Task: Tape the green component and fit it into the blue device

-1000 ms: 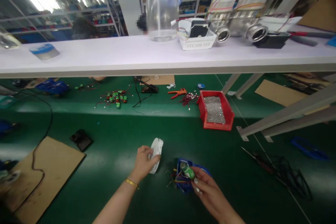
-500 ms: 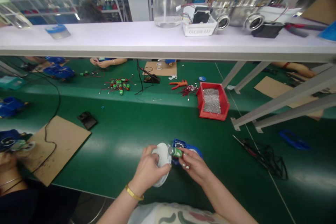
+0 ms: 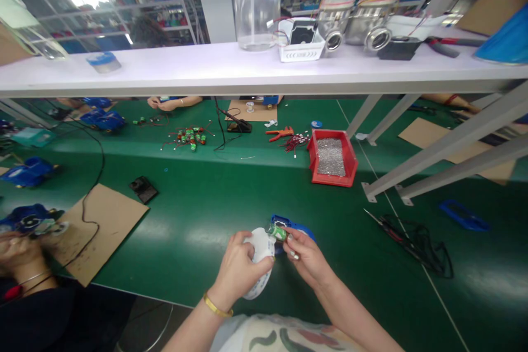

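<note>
Left hand point(image 3: 239, 269): closed around a round white plastic cover point(image 3: 259, 261) – thumb across its face, fingers wrapped behind it; a gold bracelet sits on the wrist.
Right hand point(image 3: 307, 258): fingers pinched on a small green cylindrical battery point(image 3: 279, 232), which is pressed against the upper right edge of the white cover.
Blue plastic housing point(image 3: 291, 224): directly behind the battery and the right hand, partly hidden; whether it rests on the bench or is lifted cannot be told.
Position of held parts: above the near edge of the green bench point(image 3: 198, 203), about midway along it.
Red plastic bin of small metal parts point(image 3: 332, 158): near the middle of the bench, well beyond the hands.
Loose green-and-red batteries with wires point(image 3: 190, 136): toward the far edge – left of the bin.
Orange-handled pliers point(image 3: 280, 132): between the loose batteries and the bin.
Brown cardboard sheet point(image 3: 101, 228): at the near edge, left of the hands, with a black cable across it.
Black cable bundle point(image 3: 414, 242): on the bench, right of the hands.
White shelf point(image 3: 185, 74): above the far part of the bench.
Co-worker's hand point(image 3: 18, 250): at the near left corner, beside a blue housing.
</note>
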### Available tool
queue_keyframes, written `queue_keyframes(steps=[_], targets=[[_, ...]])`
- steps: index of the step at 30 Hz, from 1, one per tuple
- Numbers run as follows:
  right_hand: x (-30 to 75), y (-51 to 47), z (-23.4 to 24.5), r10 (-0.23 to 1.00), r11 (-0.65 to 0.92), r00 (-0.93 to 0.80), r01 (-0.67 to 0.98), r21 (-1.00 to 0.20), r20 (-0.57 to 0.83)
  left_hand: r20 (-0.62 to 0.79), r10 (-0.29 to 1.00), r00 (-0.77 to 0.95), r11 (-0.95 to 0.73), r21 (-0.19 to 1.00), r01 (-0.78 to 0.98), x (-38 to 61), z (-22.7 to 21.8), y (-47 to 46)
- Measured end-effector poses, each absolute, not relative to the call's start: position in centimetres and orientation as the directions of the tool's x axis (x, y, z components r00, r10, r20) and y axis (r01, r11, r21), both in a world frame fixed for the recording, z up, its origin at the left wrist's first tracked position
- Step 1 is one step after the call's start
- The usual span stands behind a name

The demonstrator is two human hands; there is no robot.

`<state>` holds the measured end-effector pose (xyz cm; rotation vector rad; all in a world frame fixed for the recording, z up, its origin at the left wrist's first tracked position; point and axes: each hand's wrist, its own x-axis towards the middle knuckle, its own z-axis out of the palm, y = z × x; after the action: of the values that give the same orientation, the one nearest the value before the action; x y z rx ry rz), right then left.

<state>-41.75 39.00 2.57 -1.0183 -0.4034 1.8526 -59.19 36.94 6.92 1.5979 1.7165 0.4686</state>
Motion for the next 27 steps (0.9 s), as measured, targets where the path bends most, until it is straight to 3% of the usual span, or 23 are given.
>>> queue_keyframes(steps=[9, 27], targets=[[-41.52, 38.78, 3.49, 0.846, -0.527, -0.284, -0.575, -0.626, -0.452, -0.290, 0.956, 0.033, 0.186, 0.693, 0.697, -59.50, 6.77, 36.48], [-41.77, 39.63, 3.13, 0.875, -0.436, -0.077, -0.557, -0.707, -0.479, -0.388, 0.914, 0.117, 0.271, 0.799, 0.537, -59.99, 7.56, 36.77]])
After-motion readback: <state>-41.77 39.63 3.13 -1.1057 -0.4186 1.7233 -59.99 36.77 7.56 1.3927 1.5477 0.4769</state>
